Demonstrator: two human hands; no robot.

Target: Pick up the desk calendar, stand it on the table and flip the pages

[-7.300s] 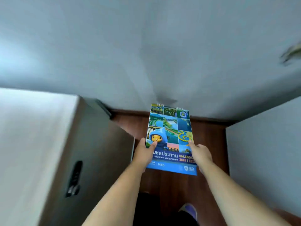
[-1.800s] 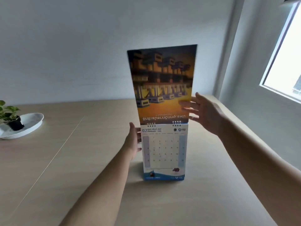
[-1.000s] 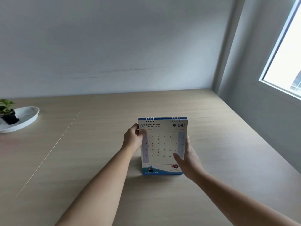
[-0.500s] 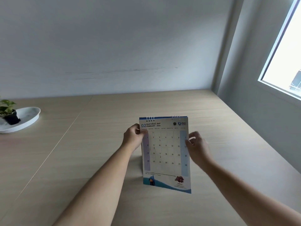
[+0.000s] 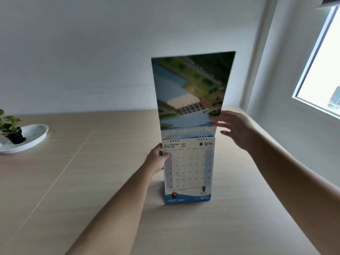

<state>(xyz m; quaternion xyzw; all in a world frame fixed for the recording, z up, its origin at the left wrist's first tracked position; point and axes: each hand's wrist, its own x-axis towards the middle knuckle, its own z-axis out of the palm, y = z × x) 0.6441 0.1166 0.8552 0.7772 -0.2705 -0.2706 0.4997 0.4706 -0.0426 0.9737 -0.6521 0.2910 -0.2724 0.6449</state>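
one desk calendar (image 5: 188, 172) upright on table (image 5: 92, 181), June face toward camera, long axis vertical | one page (image 5: 191, 92) raised | left hand (image 5: 157, 162) gripping left edge | right hand (image 5: 233, 127) open-fingered at page edge

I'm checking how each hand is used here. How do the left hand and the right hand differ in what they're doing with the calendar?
The left hand grips the desk calendar at its left edge, low near the June grid; the right hand is raised, fingers spread, touching the lifted page by its right edge. Left closed, right open. Both touch the calendar standing on the table.
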